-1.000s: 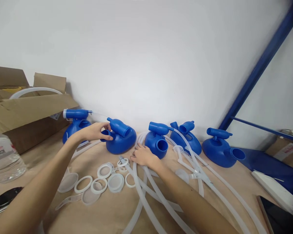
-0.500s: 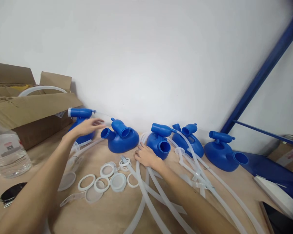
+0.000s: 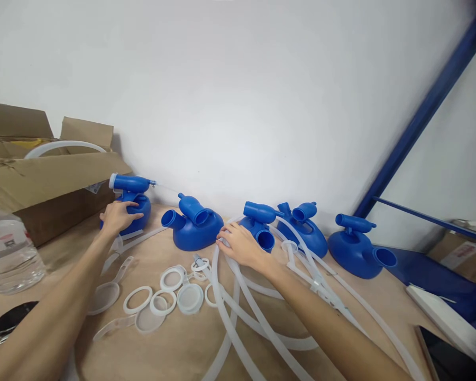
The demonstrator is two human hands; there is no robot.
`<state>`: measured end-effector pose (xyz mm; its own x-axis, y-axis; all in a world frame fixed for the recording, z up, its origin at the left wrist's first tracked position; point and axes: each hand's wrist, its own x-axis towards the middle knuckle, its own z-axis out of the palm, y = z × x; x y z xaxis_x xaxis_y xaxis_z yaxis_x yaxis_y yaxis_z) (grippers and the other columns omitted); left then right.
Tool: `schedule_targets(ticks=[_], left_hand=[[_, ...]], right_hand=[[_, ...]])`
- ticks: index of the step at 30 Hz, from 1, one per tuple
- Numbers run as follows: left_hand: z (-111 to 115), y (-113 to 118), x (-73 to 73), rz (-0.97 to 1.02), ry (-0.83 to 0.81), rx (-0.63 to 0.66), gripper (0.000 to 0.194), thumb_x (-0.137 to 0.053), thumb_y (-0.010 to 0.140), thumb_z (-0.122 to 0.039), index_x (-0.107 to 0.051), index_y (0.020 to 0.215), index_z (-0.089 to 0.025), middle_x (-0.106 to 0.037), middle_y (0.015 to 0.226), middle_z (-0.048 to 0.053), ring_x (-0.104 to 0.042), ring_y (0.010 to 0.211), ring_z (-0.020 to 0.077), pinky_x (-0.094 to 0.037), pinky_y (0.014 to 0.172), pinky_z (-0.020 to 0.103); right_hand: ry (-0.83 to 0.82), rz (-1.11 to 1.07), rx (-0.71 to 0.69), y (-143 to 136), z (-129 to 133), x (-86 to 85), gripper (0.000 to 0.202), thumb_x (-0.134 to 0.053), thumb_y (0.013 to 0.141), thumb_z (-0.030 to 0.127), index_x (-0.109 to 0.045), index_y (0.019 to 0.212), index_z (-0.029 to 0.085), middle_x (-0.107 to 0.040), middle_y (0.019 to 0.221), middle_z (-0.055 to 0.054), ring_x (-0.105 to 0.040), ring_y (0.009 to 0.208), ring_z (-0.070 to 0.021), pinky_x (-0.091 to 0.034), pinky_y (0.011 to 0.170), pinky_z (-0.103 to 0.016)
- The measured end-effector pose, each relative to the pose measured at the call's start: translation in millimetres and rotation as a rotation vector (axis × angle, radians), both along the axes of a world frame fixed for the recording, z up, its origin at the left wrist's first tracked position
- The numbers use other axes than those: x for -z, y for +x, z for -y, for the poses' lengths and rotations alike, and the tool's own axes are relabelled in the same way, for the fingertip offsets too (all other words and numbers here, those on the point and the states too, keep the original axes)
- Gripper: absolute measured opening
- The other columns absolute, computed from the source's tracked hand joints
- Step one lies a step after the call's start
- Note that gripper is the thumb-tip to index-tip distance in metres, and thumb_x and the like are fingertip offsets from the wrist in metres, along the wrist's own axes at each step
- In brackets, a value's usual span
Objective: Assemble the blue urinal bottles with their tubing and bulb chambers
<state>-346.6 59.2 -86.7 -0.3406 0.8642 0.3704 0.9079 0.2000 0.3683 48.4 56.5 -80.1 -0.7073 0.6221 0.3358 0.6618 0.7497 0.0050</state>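
Observation:
Several blue plastic urinal bottles stand in a row along the wall. My left hand (image 3: 119, 218) lies against the body of the leftmost urinal bottle (image 3: 142, 207), fingers apart; that bottle's upper tube has a white cap. My right hand (image 3: 241, 244) is in the middle, its fingers curled over translucent white hoses (image 3: 241, 323) that loop towards me. Just behind that hand is another urinal bottle (image 3: 266, 239), partly hidden. Between my arms lie white rings (image 3: 138, 300) and flat translucent lids with straps (image 3: 190, 298).
An opened cardboard box (image 3: 63, 182) with a hose in it stands at the left. Nearer are a clear water bottle (image 3: 11, 259) and a dark round object (image 3: 11, 320). At the right lie more hoses, a white box (image 3: 448, 317), a phone (image 3: 448, 352) and a blue frame (image 3: 420, 114).
My left hand has moved left and down from above the leftmost urinal bottle onto its body. My right hand has lifted slightly with the hoses, and the hoses have shifted.

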Motion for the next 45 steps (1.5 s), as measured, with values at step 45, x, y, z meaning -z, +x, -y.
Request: schedule_targets(ticks=[45], left_hand=[[89, 192, -92.7, -0.396, 0.465, 0.982, 0.032, -0.061, 0.096, -0.054, -0.080, 0.113, -0.035, -0.061, 0.123, 0.012, -0.059, 0.114, 0.0331, -0.043, 0.099, 0.052]], right_hand=[[-0.023, -0.585, 0.131, 68, 51, -127.7, 0.066, -0.073, 0.084, 0.064, -0.061, 0.134, 0.024, -0.075, 0.098, -0.005, -0.069, 0.082, -0.0242, -0.054, 0.074, -0.036]])
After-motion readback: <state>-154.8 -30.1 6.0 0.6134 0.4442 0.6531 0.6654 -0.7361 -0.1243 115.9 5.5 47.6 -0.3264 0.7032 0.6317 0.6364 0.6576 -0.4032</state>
